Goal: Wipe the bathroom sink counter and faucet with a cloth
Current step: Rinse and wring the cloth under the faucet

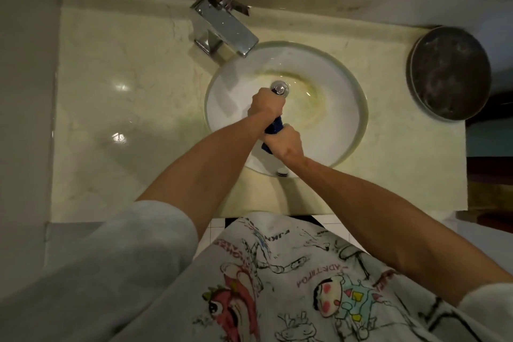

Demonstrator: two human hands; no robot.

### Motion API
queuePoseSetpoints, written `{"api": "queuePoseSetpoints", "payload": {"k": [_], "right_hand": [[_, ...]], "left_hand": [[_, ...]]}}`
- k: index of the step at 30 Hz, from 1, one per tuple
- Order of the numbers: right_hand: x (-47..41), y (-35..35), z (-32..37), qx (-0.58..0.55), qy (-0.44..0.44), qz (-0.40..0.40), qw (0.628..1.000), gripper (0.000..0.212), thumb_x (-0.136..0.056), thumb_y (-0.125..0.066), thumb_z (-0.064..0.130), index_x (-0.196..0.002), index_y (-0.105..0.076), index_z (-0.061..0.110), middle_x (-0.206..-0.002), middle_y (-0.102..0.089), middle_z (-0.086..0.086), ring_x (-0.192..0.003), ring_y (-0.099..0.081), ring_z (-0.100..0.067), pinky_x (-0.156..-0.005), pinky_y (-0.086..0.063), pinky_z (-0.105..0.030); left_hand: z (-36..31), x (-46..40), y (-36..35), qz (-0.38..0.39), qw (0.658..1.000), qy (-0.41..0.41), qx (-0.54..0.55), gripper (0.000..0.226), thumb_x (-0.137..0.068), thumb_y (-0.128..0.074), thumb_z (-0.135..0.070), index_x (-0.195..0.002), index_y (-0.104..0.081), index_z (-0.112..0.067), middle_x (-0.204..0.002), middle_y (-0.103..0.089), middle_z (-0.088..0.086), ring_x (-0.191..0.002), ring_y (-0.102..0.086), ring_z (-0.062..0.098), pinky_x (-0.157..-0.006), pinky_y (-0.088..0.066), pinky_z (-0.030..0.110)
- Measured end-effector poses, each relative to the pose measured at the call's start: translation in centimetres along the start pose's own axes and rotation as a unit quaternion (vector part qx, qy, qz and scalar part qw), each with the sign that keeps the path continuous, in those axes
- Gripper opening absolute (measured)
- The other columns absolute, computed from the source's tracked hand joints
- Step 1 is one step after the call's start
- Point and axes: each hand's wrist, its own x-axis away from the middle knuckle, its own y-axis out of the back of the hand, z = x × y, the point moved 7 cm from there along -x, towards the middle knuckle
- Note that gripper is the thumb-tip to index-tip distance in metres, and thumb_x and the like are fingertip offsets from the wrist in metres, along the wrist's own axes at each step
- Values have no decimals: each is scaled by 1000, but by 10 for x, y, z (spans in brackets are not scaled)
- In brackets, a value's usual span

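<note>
A dark blue cloth (274, 128) is twisted into a tight roll above the round white sink bowl (341, 125). My left hand (266, 104) grips its far end, just in front of the chrome drain plug (280, 88). My right hand (286, 143) grips its near end. Both fists are closed on the cloth, and most of it is hidden inside them. The square chrome faucet (224, 26) stands behind the bowl to the left, its spout over the rim. The pale marble counter (125, 97) surrounds the bowl.
A round dark metal pan (449, 72) rests on the counter's far right corner. A wall closes the left side and the back. The bowl has yellowish staining around the drain. The counter's front edge lies just below the bowl, against my printed shirt.
</note>
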Motion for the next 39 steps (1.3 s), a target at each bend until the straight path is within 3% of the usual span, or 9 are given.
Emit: {"api": "queuePoseSetpoints", "payload": {"k": [5,9,12,18,23,28,34,37,39], "right_hand": [[14,9,8,-123,-48,104,986,22,-85,-74,25,-87,-57,13,-70,-60,-4,-53,-50,-17,-45,-38,-25],[52,26,28,-315,-94,348,878,26,-87,-75,19,-103,-55,12,-79,-57,-3,-60,-49,-11,-50,-41,-18],[64,38,31,-314,-79,382,866,42,-79,-71,2,-117,-53,8,-85,-58,-3,-64,-54,-11,-51,-47,-16],[53,48,33,-300,-75,380,872,29,-87,-52,6,-116,-53,8,-64,-46,-2,-40,-33,-5,-36,-11,-18],[54,43,33,-376,-56,388,839,31,-75,-51,9,-106,-52,11,-56,-30,3,-37,-24,-4,-35,-10,-19],[80,35,54,-537,-56,511,669,47,-75,-64,12,-120,-52,11,-59,-33,7,-40,-26,-6,-37,-17,-21],[116,35,79,-597,-64,619,506,51,-84,-59,9,-132,-40,13,-67,-43,-1,-48,-38,-12,-43,-34,-24],[124,37,75,-595,-79,624,501,59,-83,-66,3,-107,-24,36,-65,-42,-4,-49,-38,-13,-43,-49,-26],[127,45,80,-566,-65,608,554,52,-86,-69,5,-111,-31,30,-71,-47,-4,-52,-41,-12,-43,-46,-20]], "left_hand": [[-5,1,8,95,975,41,195,19,-93,-64,-16,-77,-60,-8,-64,-64,8,-64,-63,24,-65,-54,31],[-13,27,18,315,865,104,375,40,-87,-75,-50,-87,-60,-13,-73,-60,2,-67,-59,14,-74,-53,29],[-25,47,28,377,807,97,444,31,-86,-76,-36,-95,-61,-11,-81,-60,4,-73,-60,15,-72,-55,28],[-25,58,37,359,789,60,495,21,-85,-55,-19,-101,-61,-6,-91,-63,11,-81,-62,24,-79,-48,36],[-32,67,44,361,765,13,534,32,-86,-45,-14,-113,-57,-3,-102,-64,15,-97,-61,27,-88,-46,39],[-35,76,49,397,704,-88,581,60,-91,-60,-10,-146,-39,2,-142,-50,21,-137,-47,31,-121,-30,42],[-64,92,54,340,741,-164,555,64,-77,-86,-39,-129,-56,-17,-112,-64,2,-98,-65,11,-88,-54,28],[-87,104,62,349,681,-183,617,24,-89,-74,-19,-100,-54,-11,-119,-68,6,-106,-67,17,-99,-52,37],[-93,101,63,345,680,-173,623,8,-98,-55,-10,-94,-49,-13,-112,-70,8,-102,-69,19,-100,-53,42]]}}
